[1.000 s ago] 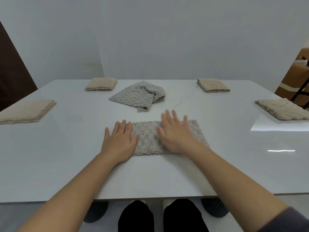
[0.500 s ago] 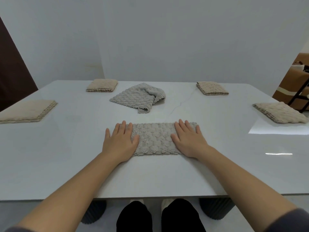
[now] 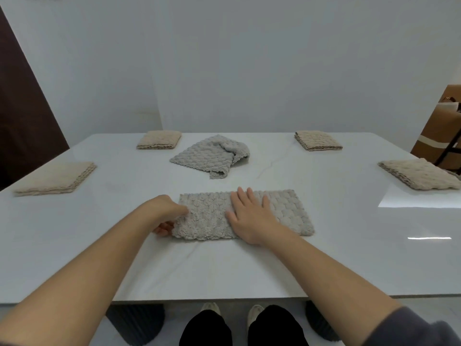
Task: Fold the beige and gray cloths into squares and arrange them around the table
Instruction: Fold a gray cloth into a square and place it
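Our half-folded gray cloth (image 3: pixel 287 213) lies flat on the bench (image 3: pixel 349 258); our left hand (image 3: pixel 166 213), flat a moment ago, now grips the cloth's left end, and our right hand (image 3: pixel 249 218) has slid to its middle, fingers straight, pressing; we judge the square fold is starting; beyond it lies a crumpled gray cloth (image 3: pixel 207 156), beige squares (image 3: pixel 159 140) well apart around; glossy white top, bare wall (image 3: pixel 249 71) behind.

Plain white walls (image 3: pixel 249 58) back a glossy white table (image 3: pixel 224 270), a dark brown panel (image 3: pixel 22 108) left, cardboard boxes (image 3: pixel 434 136) right.
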